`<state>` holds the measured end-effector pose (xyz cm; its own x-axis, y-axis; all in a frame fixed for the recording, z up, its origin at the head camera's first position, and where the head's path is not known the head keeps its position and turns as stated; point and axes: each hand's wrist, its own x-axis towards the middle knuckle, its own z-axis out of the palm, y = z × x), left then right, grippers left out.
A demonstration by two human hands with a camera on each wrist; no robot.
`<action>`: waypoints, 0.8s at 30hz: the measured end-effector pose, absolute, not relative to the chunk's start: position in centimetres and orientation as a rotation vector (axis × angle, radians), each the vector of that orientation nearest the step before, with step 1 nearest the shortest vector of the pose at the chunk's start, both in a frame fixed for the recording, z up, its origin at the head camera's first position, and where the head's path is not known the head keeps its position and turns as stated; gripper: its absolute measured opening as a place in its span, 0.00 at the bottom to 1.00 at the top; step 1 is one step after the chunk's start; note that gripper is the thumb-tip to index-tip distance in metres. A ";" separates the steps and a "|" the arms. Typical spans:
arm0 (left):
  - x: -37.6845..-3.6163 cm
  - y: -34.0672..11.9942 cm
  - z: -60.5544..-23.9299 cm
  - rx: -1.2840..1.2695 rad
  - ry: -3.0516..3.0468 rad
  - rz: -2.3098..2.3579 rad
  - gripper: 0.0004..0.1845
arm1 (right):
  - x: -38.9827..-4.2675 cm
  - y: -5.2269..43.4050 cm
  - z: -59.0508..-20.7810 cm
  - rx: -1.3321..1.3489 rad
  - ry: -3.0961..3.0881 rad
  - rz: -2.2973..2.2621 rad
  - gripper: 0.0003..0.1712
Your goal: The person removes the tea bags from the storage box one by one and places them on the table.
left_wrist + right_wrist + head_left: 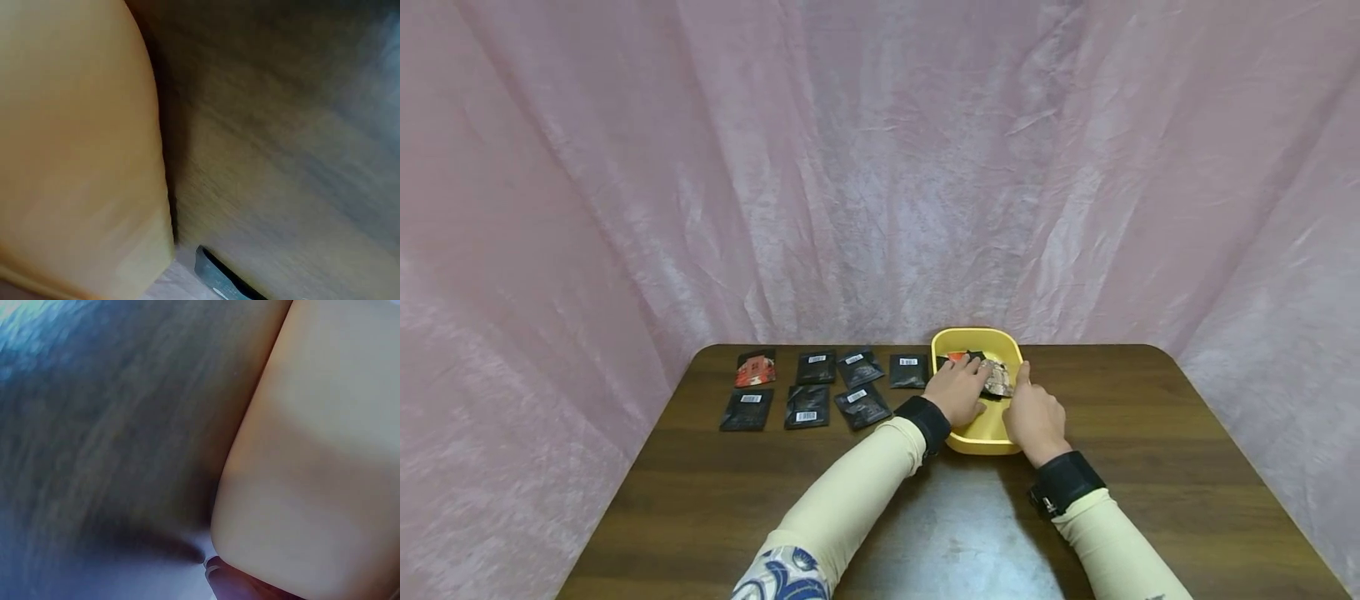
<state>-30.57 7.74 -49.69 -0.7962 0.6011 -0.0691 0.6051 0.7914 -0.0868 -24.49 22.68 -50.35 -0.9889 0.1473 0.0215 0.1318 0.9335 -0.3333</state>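
Note:
A yellow tray stands on the brown table with a few packets inside. My left hand reaches over its left rim and its fingers hold a brown patterned packet that sits tilted in the tray. My right hand grips the tray's right rim, fingers curled, thumb lying along the edge next to that packet. An orange and black packet lies at the tray's far end. In the left wrist view the tray's outer wall fills the left side. In the right wrist view the wall fills the right side.
Several dark packets lie in two rows left of the tray: a red one at the far left, black ones with barcode labels beside it and in front. One black packet's corner shows near the tray. Pink cloth surrounds the table.

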 end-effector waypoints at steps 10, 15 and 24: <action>-32.4 9.0 -51.0 0.909 2.880 -0.353 0.38 | -24.5 22.6 -50.3 -0.235 -3.030 0.508 0.53; -32.3 8.7 -51.0 0.974 2.949 -0.267 0.30 | -24.5 22.5 -50.3 -0.243 -3.008 0.501 0.51; -32.0 8.3 -51.3 1.095 3.034 -0.040 0.14 | -24.2 22.5 -50.1 -0.252 -3.009 0.497 0.51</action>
